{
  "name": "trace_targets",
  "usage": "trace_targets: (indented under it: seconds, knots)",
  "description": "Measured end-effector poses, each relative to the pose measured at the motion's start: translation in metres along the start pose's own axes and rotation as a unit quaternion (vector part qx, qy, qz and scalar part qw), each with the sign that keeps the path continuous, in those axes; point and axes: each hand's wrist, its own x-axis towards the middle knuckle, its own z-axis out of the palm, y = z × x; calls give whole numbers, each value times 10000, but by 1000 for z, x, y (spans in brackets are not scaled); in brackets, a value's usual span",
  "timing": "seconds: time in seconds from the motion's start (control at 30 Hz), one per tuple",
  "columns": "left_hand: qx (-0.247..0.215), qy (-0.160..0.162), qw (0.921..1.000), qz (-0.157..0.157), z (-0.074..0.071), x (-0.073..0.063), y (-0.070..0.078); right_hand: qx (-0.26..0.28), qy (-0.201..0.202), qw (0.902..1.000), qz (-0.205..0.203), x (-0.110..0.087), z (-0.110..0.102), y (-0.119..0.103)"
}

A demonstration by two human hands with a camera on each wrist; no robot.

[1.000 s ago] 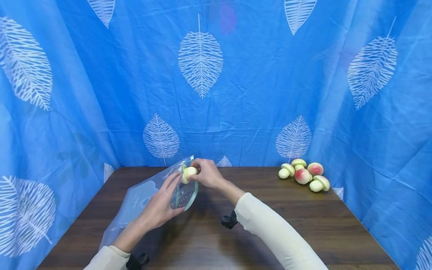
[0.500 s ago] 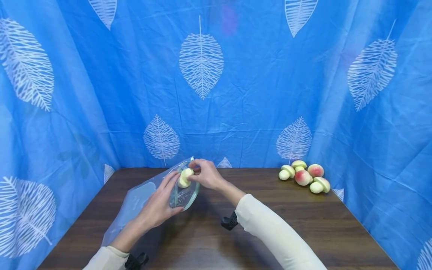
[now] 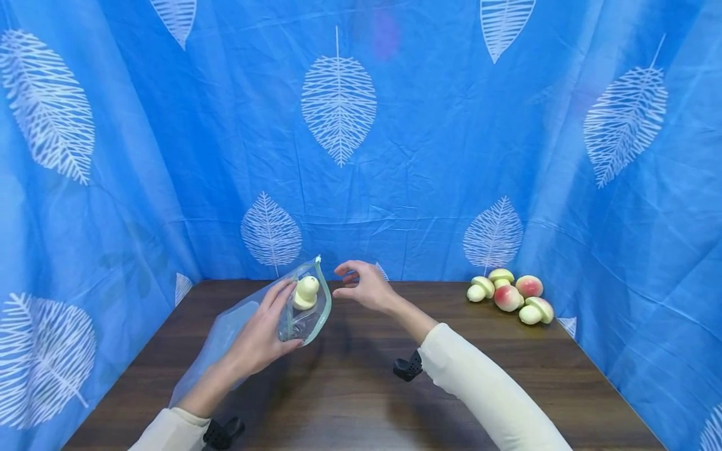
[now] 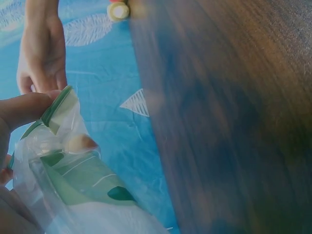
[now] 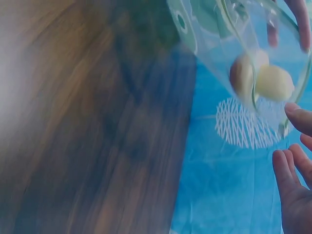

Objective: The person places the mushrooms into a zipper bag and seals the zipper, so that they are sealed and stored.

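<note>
My left hand [image 3: 256,341] grips a clear zip bag [image 3: 228,326] near its mouth, the thumb at the lower side of the rim and the fingers along the upper side. Inside the mouth lies a pale mushroom [image 3: 306,292], its rounded stem towards the right; the right wrist view shows this mushroom [image 5: 274,83] through the clear plastic. Just right of the bag's rim, my right hand [image 3: 366,285] hovers with loosely bent fingers and nothing between them. In the left wrist view the bag [image 4: 92,180] has green printing, and the thumb presses its green zip edge.
Several more mushrooms [image 3: 507,298], some with red caps, sit bunched at the back right of the dark wooden table [image 3: 361,388]. A blue leaf-patterned curtain [image 3: 417,156] hangs behind the table and along both sides.
My right hand has let go of the mushroom and drawn back to the right. The mushroom has tipped into the bag's mouth. My left hand keeps its hold on the bag.
</note>
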Motion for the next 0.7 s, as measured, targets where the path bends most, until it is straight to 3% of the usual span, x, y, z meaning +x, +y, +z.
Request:
trace_targets:
  seconds: [0.3, 0.7]
  knots:
    - [66, 0, 10000, 75, -9, 4, -2, -120, 98, 9996, 226, -18, -34, 24]
    - [80, -62, 9999, -4, -21, 5, -6, -722, 270, 9952, 608, -39, -73, 46]
